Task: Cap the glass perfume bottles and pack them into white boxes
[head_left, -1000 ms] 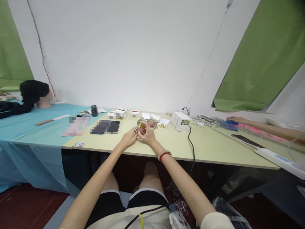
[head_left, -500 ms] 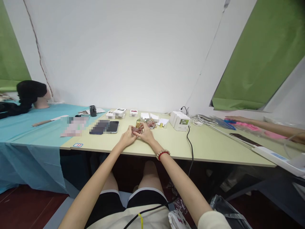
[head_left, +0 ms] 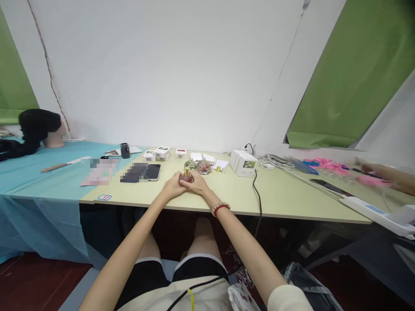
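Note:
My left hand (head_left: pixel 173 185) and my right hand (head_left: pixel 196 183) meet over the front part of the table, fingers wrapped round a small rounded reddish object (head_left: pixel 186 178). A short gold cylinder (head_left: pixel 187 171) stands up at its top; I cannot tell whether the two are joined. My fingers cover much of the object, so its exact kind is unclear. Just behind lie a similar reddish round piece (head_left: pixel 204 167) with a shiny rim and a greenish round piece (head_left: pixel 190 164). A small gold cap-like piece (head_left: pixel 218 169) sits to their right, beside white cards (head_left: pixel 222 164).
Small white boxes (head_left: pixel 162 151) line the back. A larger white box (head_left: pixel 242 163) stands right of the middle, its black cable (head_left: pixel 258 194) hanging over the edge. A phone (head_left: pixel 154 172) lies left; a power strip (head_left: pixel 366 207) and another person's blurred arm (head_left: pixel 392 178) are at right.
My right fingers have come down and closed closer round the reddish object beside my left hand. The other person's hand at right has drawn back from the pink items.

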Motion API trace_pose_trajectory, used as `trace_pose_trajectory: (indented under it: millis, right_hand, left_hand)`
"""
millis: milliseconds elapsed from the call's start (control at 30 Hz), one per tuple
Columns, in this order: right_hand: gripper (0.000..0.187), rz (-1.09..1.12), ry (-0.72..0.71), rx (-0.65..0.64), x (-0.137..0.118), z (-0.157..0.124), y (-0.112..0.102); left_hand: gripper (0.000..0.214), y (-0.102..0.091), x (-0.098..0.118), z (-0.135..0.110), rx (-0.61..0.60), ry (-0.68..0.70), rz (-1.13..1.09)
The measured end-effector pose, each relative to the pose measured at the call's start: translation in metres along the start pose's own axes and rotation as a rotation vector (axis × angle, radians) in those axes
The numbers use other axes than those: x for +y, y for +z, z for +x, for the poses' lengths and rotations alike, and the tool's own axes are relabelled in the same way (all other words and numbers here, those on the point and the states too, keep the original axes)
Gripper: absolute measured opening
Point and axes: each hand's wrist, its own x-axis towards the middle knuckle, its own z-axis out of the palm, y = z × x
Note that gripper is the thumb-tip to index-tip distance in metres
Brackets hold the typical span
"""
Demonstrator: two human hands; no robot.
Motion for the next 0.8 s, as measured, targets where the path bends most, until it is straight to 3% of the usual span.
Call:
trace_pose_trajectory:
  millis: [300,467,667,800]
  right_hand:
    - [0.039,-0.043,0.078,0.083,0.007,0.002,0.006]
    - [0.047,-0.021,0.036,0.164,0.011,0.002,0.008]
    - [0.048,0.037,0.020,0.135,0.018,0.003,0.010]
    - [0.050,0.066,0.010,0.181,0.017,0.004,0.010]
  left_hand:
    - [0.048,0.002,-0.004,0.003,0.102,0.004,0.039]
    - [0.053,0.004,-0.009,0.004,0.129,0.034,0.018]
    - [0.045,0.003,-0.006,0.003,0.112,0.021,0.010]
    - [0.046,0.001,-0.004,0.002,0.145,0.035,0.027]
